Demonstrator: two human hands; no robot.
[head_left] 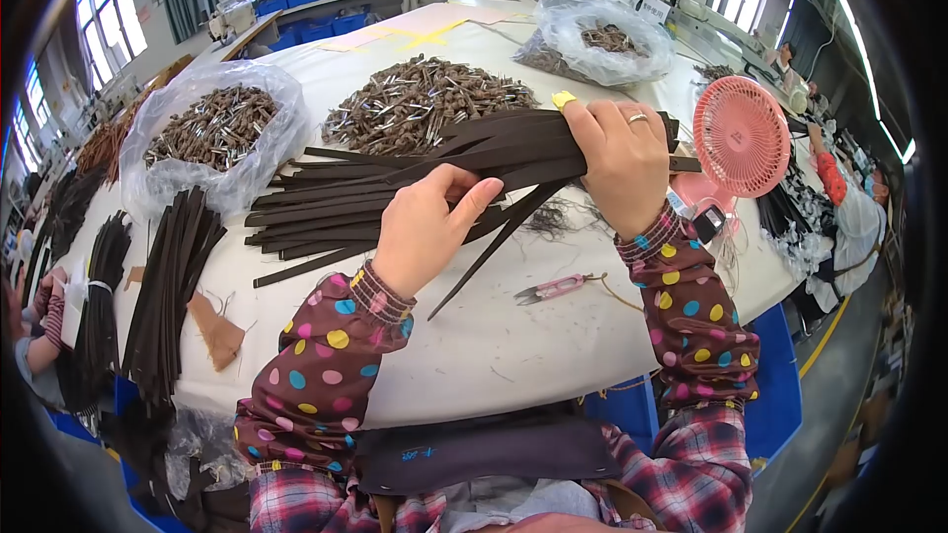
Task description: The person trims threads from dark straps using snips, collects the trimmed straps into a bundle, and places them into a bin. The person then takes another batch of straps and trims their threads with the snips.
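Note:
My right hand (624, 166), with a ring and yellow tape on its finger and thumb area, is closed over a bundle of dark brown fabric strips (528, 143). My left hand (432, 222) pinches one of the strips between thumb and forefinger, at the bundle's lower left side. One strip hangs down from the bundle toward the table. Beneath and left of the bundle, more dark strips (321, 212) lie side by side on the white table. Thread snips with pink handles (558, 288) rest on the table below my hands, near loose dark threads (553, 217).
A heap of small brown pieces (425, 104) lies beyond the strips, between two plastic bags (281, 104) (632, 49) of similar pieces. A pink fan (741, 136) stands right. Bundled strips (168, 296) hang over the left edge. Other people sit at both sides.

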